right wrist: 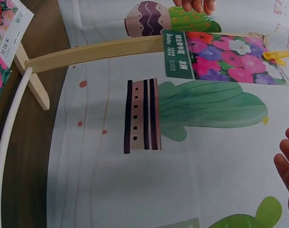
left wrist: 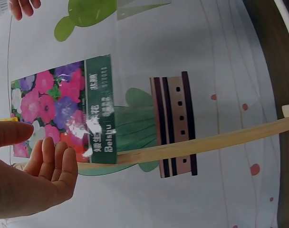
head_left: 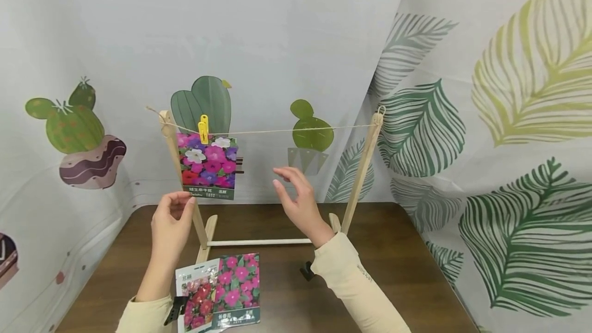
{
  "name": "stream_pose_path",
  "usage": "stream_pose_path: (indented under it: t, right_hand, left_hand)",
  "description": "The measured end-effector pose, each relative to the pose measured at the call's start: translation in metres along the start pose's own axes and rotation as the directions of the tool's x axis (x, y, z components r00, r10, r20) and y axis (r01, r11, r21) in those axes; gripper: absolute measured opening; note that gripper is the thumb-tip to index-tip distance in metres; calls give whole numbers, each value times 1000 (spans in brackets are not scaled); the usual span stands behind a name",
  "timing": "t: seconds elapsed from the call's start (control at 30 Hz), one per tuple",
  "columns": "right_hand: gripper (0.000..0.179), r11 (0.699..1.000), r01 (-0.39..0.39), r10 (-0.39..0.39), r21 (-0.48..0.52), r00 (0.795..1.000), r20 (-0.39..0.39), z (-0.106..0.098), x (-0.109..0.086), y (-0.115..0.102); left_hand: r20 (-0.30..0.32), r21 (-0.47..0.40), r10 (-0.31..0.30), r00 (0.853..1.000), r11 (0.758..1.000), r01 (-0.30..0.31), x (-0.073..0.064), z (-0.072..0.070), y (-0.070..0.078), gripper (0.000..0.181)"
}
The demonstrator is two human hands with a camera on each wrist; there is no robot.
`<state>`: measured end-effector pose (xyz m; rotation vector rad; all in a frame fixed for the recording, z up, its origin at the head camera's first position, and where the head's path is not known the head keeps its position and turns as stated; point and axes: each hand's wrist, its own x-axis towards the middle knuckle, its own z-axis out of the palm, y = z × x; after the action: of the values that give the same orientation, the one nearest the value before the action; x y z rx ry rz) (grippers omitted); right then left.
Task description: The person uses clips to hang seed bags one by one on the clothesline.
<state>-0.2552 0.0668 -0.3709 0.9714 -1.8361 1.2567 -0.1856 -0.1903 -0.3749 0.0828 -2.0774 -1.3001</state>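
Note:
A flower seed packet (head_left: 208,166) hangs from a thin string (head_left: 268,131), clipped at its top by a yellow clothespin (head_left: 203,129). My left hand (head_left: 171,222) is by the packet's lower left corner, its fingers loosely bent. In the left wrist view, thumb and fingers of that hand (left wrist: 37,178) are apart, with nothing between them. The right wrist view shows a gap between the left fingertips (right wrist: 197,4) and the packet. Farther right, below the string, my right hand (head_left: 299,202) is raised with relaxed fingers and holds nothing.
Wooden posts (head_left: 363,173) at both ends carry the string, joined low down by a white rod (head_left: 259,242). More seed packets (head_left: 238,287) lie overlapping on the brown table (head_left: 296,292). A small black object (head_left: 307,271) sits near the right sleeve. Printed cloth (head_left: 296,40) hangs behind.

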Motion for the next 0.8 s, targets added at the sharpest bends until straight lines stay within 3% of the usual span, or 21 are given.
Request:
stream_pose_path:
  t: [0.37,0.53,0.8]
  right_hand:
    - [30,999,-29,28,-20,999,-20,-4,-15,3]
    - [27,998,-49,48,-36,998,-30,-13,-17,-12]
    - [25,992,-100,96,-73,994,-52,-20,-29,-6]
  left_hand:
    - [81,55,-63,995,997,59,-13,9,-15,22]
    - [134,70,-92,987,994,83,-18,12,-22,24]
    - [186,115,-134,973,987,114,-25,16,-30,27]
